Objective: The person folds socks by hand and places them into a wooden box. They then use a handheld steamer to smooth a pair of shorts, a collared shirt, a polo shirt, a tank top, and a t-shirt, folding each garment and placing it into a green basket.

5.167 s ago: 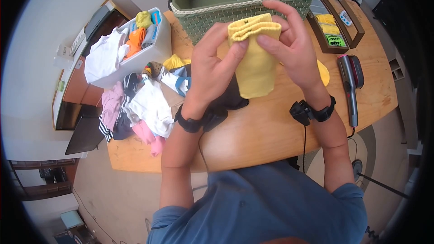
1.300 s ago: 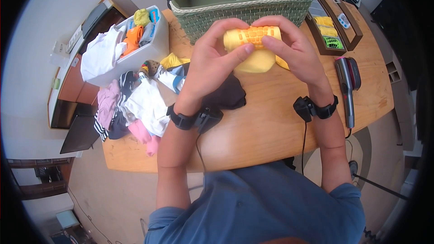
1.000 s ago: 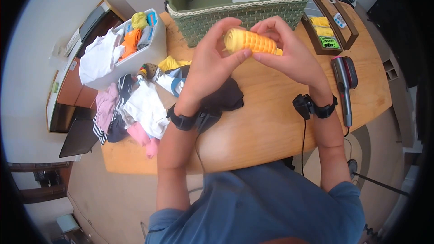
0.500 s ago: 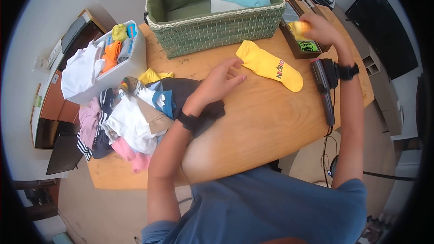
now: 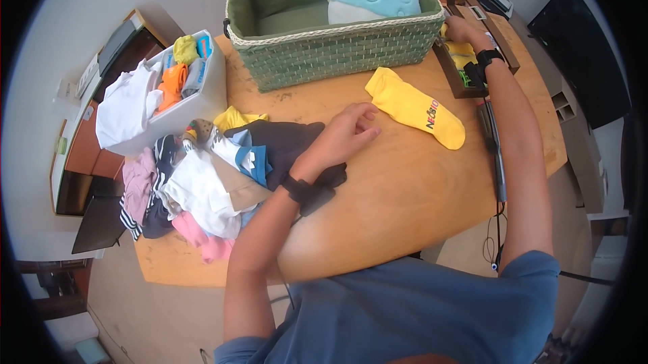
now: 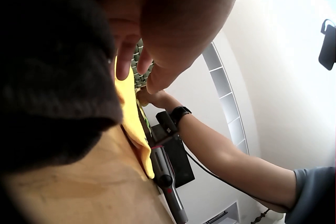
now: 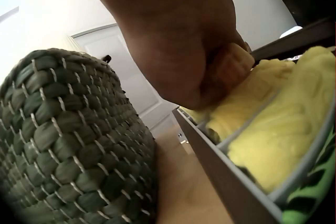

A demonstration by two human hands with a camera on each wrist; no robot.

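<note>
Head view: the table (image 5: 385, 219) bears a green basket (image 5: 337, 57) beside a brown divided box (image 5: 445, 72). The left hand (image 5: 349, 133), fingers loosely bent, is near a flat yellow sock (image 5: 415, 109); the right hand (image 5: 466, 32), over the box, grips a rolled yellow sock (image 7: 233, 63).

The flat yellow sock (image 5: 418, 109) and the rolled yellow sock (image 7: 236, 62) look like matt cloth; the light-brown wooden desk (image 5: 385, 209) has a smooth sheen, the green rectangular basket (image 5: 337, 60) a rough weave; I'd take the white box-shaped bin (image 5: 197, 113) for smooth plastic.
</note>
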